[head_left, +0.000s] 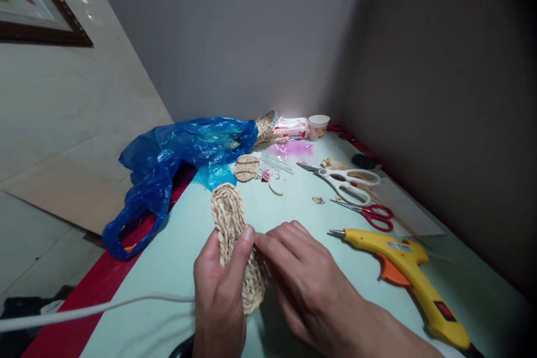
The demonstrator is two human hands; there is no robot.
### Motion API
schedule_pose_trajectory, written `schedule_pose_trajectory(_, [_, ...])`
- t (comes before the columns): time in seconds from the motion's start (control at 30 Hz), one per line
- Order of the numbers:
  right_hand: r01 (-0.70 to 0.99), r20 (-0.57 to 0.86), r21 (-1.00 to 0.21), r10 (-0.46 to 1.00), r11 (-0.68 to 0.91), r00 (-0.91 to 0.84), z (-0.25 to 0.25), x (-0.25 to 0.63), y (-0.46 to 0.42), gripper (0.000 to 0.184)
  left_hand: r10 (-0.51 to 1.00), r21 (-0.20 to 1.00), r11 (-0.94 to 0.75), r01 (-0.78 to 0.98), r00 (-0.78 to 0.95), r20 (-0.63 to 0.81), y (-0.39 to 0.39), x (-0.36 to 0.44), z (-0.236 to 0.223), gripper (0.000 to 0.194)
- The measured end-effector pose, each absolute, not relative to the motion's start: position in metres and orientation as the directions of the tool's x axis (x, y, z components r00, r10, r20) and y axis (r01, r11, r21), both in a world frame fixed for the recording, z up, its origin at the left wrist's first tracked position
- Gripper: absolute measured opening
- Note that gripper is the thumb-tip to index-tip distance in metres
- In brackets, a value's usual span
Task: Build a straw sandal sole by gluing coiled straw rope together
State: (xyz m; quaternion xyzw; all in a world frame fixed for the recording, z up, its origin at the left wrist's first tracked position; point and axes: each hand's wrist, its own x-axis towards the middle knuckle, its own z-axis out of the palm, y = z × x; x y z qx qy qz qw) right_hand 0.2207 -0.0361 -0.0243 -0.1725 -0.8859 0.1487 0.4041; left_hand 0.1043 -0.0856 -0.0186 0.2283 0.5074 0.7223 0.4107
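A long oval sole of braided pale straw is held tilted above the pale green table. My left hand grips its near half, thumb pressed on top. My right hand touches the sole's right edge with curled fingers, pinching against the left thumb. The sole's lower end shows between my hands.
A yellow hot glue gun lies right of my hands. White-handled scissors and red-handled scissors lie beyond it. A blue plastic bag sits at left, a small woven piece beside it. A paper cup stands by the wall. A white cable crosses lower left.
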Motion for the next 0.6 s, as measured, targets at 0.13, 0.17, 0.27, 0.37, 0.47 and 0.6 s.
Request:
schedule_pose_trajectory(0.13, [0.076, 0.582, -0.665, 0.579, 0.743, -0.571, -0.021, 0.222, -0.035, 0.024, 0.822, 0.895, -0.151, -0.419, -0.556, -0.122, -0.086, 0.104, -0.013, 0.021])
schedule_pose_trajectory(0.17, [0.077, 0.528, -0.728, 0.63, 0.681, -0.569, -0.019, 0.222, -0.035, 0.02, 0.82, 0.893, -0.153, -0.424, -0.559, -0.126, -0.086, 0.103, -0.012, 0.021])
schedule_pose_trajectory(0.27, [0.13, 0.346, -0.844, 0.713, 0.521, -0.61, -0.014, 0.221, -0.035, 0.009, 0.811, 0.886, -0.162, -0.434, -0.57, -0.131, -0.085, 0.1, -0.01, 0.022])
schedule_pose_trajectory(0.37, [0.152, 0.236, -0.89, 0.721, 0.429, -0.652, -0.011, 0.22, -0.034, 0.007, 0.796, 0.882, -0.179, -0.435, -0.592, -0.131, -0.083, 0.098, -0.01, 0.024])
schedule_pose_trajectory(0.47, [0.125, 0.174, -0.932, 0.72, 0.341, -0.672, -0.011, 0.22, -0.033, 0.009, 0.794, 0.88, -0.181, -0.439, -0.593, -0.133, -0.082, 0.096, -0.009, 0.024])
schedule_pose_trajectory(0.6, [0.054, 0.098, -0.979, 0.683, 0.198, -0.724, -0.011, 0.22, -0.029, 0.01, 0.788, 0.866, -0.177, -0.467, -0.595, -0.159, -0.083, 0.095, -0.005, 0.024])
